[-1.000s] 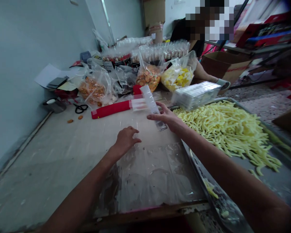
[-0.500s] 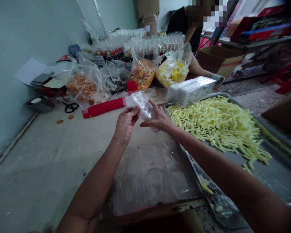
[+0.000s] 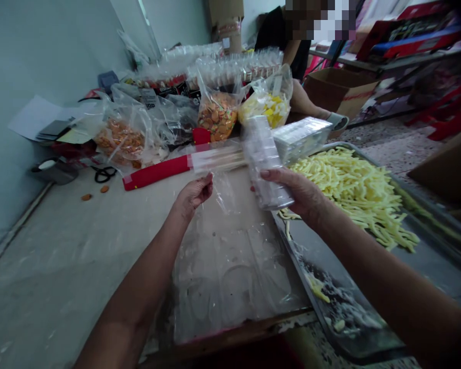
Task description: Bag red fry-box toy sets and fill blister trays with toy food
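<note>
Plastic tray [image 3: 267,161] slants above the table [image 3: 80,246], beyond clear sheets [image 3: 234,287] lying flat at the near edge. The right hand [image 3: 302,190] has its grip wrapped around the tray's near end, just beside a metal pan [image 3: 307,236] heaped with pale yellow sticks [image 3: 355,187]. The left hand [image 3: 195,196] has its grip pressed together, seemingly pinching a thin clear film [image 3: 226,193], though shine makes this hard to judge. Past them lies a red strip [image 3: 157,172], then a bag of orange snacks [image 3: 218,117].
</note>
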A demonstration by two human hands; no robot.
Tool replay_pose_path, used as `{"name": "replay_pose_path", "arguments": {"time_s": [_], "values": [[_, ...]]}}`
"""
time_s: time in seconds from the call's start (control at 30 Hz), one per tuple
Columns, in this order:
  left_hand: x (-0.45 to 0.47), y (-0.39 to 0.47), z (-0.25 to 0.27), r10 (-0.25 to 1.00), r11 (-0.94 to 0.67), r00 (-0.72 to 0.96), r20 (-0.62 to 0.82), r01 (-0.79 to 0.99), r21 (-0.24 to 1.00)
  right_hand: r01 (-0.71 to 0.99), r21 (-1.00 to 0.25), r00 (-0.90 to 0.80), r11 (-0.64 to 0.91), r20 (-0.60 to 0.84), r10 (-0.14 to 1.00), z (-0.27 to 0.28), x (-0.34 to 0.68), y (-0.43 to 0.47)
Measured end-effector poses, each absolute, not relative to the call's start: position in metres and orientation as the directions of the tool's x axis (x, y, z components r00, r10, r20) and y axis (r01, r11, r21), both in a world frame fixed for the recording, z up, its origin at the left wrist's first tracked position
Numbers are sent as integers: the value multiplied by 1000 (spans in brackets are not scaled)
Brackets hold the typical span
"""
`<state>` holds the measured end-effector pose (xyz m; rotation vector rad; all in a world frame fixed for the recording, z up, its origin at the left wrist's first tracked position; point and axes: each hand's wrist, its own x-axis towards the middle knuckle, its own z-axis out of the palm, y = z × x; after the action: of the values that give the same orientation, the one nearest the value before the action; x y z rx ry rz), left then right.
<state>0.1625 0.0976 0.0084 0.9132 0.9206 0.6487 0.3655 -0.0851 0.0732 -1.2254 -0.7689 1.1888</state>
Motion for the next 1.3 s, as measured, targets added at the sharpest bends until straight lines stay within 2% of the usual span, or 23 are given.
{"name": "replay_pose_path", "arguments": {"time_s": [0.1,0.2,0.27,0.33,0.4,0.47,0.53,0.6,0.67,0.73,0.8,0.87,0.9,0.97,1.03,1.07,1.1,1.17,1.23,1.3], "values": [[161,102,-2,827,305,416,-377,231,924,-108,-992,253,-67,-92,963,83,359,-97],[159,97,3,942,12,286,-177,499,867,-74,-996,283,-51,-70,956,84,357,-100],[162,87,17,957,-181,290,28,518,836,-35,-999,305,-33,-42,951,84,360,-95],[170,72,37,912,-252,396,109,329,910,77,-997,334,-8,18,943,82,364,-84],[182,57,57,836,-121,543,80,40,992,229,-973,380,15,104,919,78,366,-66],[193,48,71,781,40,621,69,-159,986,376,-927,408,1,167,897,71,364,-47],[200,46,74,815,108,578,53,-241,965,483,-873,434,-66,173,884,64,356,-30],[202,52,68,865,157,501,-5,-262,952,492,-859,445,-142,107,889,57,343,-17],[197,62,58,885,238,457,-87,-285,928,348,-925,379,-154,-12,925,52,327,-8],[185,77,52,901,330,393,-181,-353,875,85,-987,182,-134,-117,976,49,316,3],[164,98,53,914,388,298,-275,-449,805,-141,-979,2,-148,-150,989,49,316,15],[135,122,60,924,382,215,-315,-530,757,-168,-974,9,-150,-153,988,51,328,30],[119,135,65,930,367,192,-315,-553,748,-77,-987,87,-143,-150,985,51,338,38],[91,156,72,941,331,139,-310,-580,744,299,-936,288,-183,-94,953,52,362,56],[75,168,76,950,293,91,-297,-583,758,679,-666,391,-309,-29,920,50,380,76],[73,170,77,953,284,84,-292,-589,757,790,-496,403,-359,-20,915,48,385,85],[75,170,77,952,287,91,-293,-602,745,852,-356,404,-383,-19,915,46,387,93],[87,164,76,940,320,122,-318,-639,700,904,-196,387,-379,3,922,44,385,103],[102,156,75,921,366,155,-356,-654,662,929,-199,344,-313,148,927,47,378,97],[115,149,74,906,408,197,-374,-643,649,936,-329,239,-129,321,917,57,369,77]]}}
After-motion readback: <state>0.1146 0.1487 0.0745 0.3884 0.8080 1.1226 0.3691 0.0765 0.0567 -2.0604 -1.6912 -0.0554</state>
